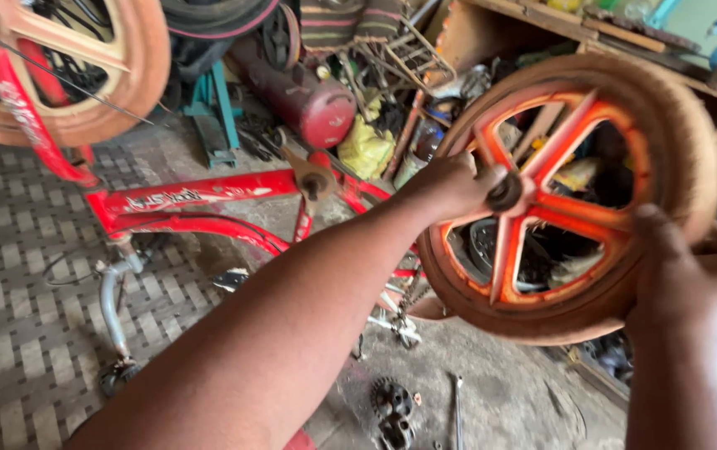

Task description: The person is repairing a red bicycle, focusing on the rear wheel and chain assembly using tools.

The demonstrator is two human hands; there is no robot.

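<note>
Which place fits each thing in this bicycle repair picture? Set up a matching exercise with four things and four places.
Things:
1. Left hand
2. Right hand
3. Sprocket
4. Red gas cylinder

Places:
A. lying on the concrete floor, bottom centre
B. on the hub at the middle of the orange wheel
C. lying behind the red bicycle frame
D. gripping the tyre at the wheel's right rim

Pairs: 1-B, 2-D, 3-A, 4-C

Two bare forearms in view, no sleeves, no watch or bands. Left hand [450, 185] and right hand [692, 275]: no gloves, no rings seen. Fingers thick, nails short; edges blurred, can't tell more.
</note>
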